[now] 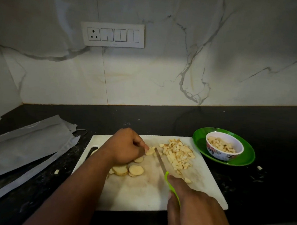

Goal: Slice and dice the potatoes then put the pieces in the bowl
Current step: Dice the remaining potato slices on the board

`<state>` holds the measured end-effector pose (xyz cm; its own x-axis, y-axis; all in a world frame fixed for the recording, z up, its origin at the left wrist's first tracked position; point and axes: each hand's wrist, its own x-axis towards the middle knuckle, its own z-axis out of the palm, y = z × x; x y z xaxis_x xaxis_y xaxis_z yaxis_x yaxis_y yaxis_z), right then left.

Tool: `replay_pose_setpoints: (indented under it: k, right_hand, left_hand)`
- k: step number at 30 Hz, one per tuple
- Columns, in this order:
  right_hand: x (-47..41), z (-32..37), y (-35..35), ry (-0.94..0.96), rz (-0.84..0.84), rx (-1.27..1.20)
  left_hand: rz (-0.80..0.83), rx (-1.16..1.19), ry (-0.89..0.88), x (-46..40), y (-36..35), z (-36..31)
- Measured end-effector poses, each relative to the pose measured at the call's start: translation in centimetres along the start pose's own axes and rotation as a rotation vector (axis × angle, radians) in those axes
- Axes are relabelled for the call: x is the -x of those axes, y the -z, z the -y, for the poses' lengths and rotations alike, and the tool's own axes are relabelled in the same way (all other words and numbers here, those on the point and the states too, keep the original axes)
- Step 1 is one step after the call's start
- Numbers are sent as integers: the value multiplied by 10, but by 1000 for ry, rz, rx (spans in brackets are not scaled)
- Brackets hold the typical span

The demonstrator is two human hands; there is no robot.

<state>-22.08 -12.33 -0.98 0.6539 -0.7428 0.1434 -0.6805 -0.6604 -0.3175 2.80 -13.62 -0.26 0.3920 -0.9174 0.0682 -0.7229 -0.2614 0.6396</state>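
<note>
Two curled hands: left hand (126,146) pinning potato strips (150,150), right hand (192,207) gripping knife (163,166).

Open board at the near middle of the cutting board (143,192), a bare patch between both forearms. Right of the knife (159,162), the pile of diced potato (178,154) crowds the far right corner. Round slices (130,170) sit left of the blade. Between the board's right edge and the green plate (243,162), a narrow strip of dark counter (262,192). Grey bags (22,146) block the left.
</note>
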Motion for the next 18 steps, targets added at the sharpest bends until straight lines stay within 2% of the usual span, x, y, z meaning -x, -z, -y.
replay_pose_setpoints:
  k: [4,8,11,14,18]
  right_hand:
    - [-15,6,-7,38,-110,-53]
    - [-27,18,-19,89,-122,-80]
    - [-29,18,-23,131,-111,-30]
    - [-27,18,-22,52,-119,27]
    - [-24,19,-29,-5,-260,6]
  left_hand:
    - [-155,136,-37,1,-1,1]
    - [-261,307,7,1,5,3]
    - [-299,302,15,-1,9,6]
    - [-351,330,54,0,19,11]
    - [-362,260,132,4,42,21]
